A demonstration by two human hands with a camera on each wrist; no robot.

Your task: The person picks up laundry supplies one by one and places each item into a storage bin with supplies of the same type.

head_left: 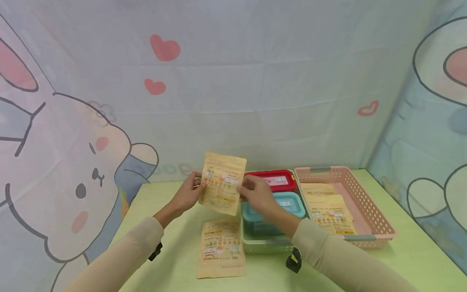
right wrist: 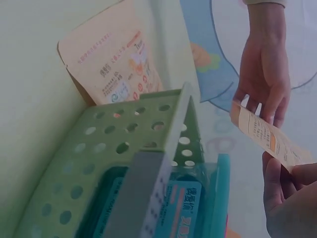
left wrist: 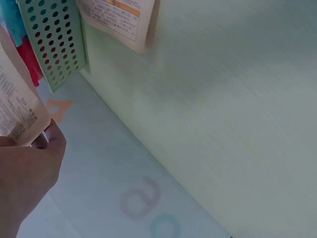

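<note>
A yellowish printed pouch (head_left: 223,184) is held up above the table, its text side towards the head camera. My left hand (head_left: 188,192) pinches its left edge; my right hand (head_left: 258,194) pinches the right edge. In the right wrist view both hands show on the pouch (right wrist: 267,136), seen nearly edge-on. A second such pouch (head_left: 221,249) lies on the table below, against the green basket (head_left: 268,246). That basket holds a blue-lidded box (head_left: 288,202) and a red-lidded box (head_left: 288,178) behind it, partly covered by my right hand.
To the right stands a pink perforated basket (head_left: 368,202) with several similar pouches (head_left: 330,213) on its left side. The green table (head_left: 160,235) meets a cartoon-printed cloth backdrop (head_left: 255,81) at the back. A black strap piece (head_left: 294,260) hangs at my right wrist.
</note>
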